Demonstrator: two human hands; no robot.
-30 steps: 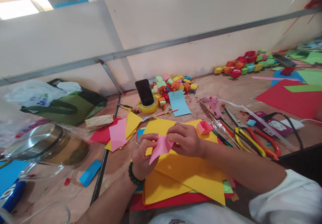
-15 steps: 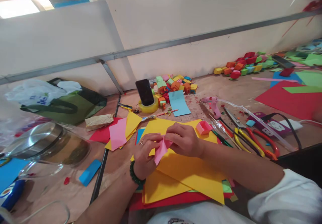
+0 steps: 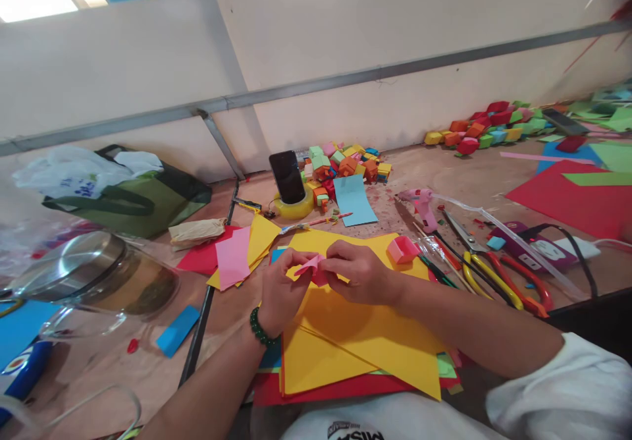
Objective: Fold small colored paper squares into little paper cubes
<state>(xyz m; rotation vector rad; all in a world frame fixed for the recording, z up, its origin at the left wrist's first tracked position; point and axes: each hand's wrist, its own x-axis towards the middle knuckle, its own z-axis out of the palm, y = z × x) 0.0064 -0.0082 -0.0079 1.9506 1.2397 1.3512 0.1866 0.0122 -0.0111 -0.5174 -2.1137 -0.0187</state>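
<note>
A small folded piece of pink paper is pinched between both hands. My left hand, with a dark green bead bracelet at the wrist, grips its left side. On its right side, the fingers of my right hand are closed on it. Both hands are above a stack of yellow paper sheets, with red and green sheets showing beneath. Just right of my right hand sits an open pink paper box. Flat pink paper lies to the left, over red and yellow pieces.
A glass teapot and a green bag stand on the left. A phone leans on a yellow tape roll before piled paper cubes. On the right lie a pink glue gun, scissors and a purple power strip.
The pink paper has turned and is folded into a more compact shape, no longer hanging down as a pointed flap. My left hand has shifted its grip. The camera view has moved slightly.
</note>
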